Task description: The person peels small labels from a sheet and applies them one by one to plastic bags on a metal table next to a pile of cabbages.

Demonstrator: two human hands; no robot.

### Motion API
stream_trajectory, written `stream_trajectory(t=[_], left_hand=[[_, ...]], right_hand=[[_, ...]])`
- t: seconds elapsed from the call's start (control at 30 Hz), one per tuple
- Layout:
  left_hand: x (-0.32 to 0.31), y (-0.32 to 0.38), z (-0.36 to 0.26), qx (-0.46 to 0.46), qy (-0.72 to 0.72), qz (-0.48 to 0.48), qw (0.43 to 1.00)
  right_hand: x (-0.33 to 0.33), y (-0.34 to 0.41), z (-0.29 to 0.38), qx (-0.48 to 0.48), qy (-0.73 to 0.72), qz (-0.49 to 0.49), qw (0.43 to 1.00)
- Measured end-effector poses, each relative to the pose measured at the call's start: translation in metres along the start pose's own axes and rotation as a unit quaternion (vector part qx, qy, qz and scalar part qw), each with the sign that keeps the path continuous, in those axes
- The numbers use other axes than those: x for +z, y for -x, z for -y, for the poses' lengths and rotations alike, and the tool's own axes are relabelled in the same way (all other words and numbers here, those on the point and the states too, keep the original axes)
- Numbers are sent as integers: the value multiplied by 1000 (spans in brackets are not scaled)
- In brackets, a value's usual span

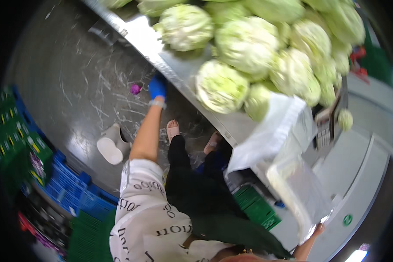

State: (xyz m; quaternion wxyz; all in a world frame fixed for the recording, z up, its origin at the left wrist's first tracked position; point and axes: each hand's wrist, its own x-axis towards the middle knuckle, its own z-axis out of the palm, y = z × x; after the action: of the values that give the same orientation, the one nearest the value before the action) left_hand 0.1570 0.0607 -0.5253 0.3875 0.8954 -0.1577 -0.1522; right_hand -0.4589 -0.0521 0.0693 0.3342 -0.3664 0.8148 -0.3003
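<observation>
My left hand [158, 86], in a blue glove, reaches low beside the metal table's edge [170, 72]. Its fingers are blurred and dark, so whether they hold anything is unclear. Just left of it, a small purple round object [136, 89] appears against the floor. My right hand [319, 228], at the lower right, grips the lower end of a crumpled translucent plastic sheet or bag [275, 131], though the fingers are mostly hidden. The plastic reaches up to the heaped pale green cabbages [245, 44] on the table. One cabbage [222, 86] lies near the table's front edge.
A single pale boot [113, 147] lies tipped over on the dark, scuffed floor [68, 59]. Blue crates [65, 180] and green crates [13, 131] line the left side. Another green crate [257, 206] sits below the table. Beyond the heap is a keypad device [324, 131].
</observation>
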Motion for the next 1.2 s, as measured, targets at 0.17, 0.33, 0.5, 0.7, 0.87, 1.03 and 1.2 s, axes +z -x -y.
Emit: stream_trajectory(t=[0.17, 0.33, 0.5, 0.7, 0.87, 1.03, 1.2], left_hand=[[-136, 139, -131, -134, 281, -54, 949], [-223, 250, -323, 343, 181, 169, 906], [-194, 315, -465, 610, 60, 287, 736], [-143, 337, -476, 553, 114, 391, 727], [-111, 357, -486, -43, 321, 412, 852], [-66, 393, -456, -261, 467, 450, 715], [-7, 410, -410, -404, 482, 485, 607]], right_hand=[[27, 35, -21, -98, 29, 109, 989], [80, 61, 27, 80, -145, 259, 951], [79, 62, 34, 129, -124, 323, 929], [55, 17, 3, 113, -169, 513, 834], [53, -29, -66, 9, 44, 452, 891], [68, -44, -125, 164, -331, 415, 832], [87, -117, -128, 92, -137, 363, 917]])
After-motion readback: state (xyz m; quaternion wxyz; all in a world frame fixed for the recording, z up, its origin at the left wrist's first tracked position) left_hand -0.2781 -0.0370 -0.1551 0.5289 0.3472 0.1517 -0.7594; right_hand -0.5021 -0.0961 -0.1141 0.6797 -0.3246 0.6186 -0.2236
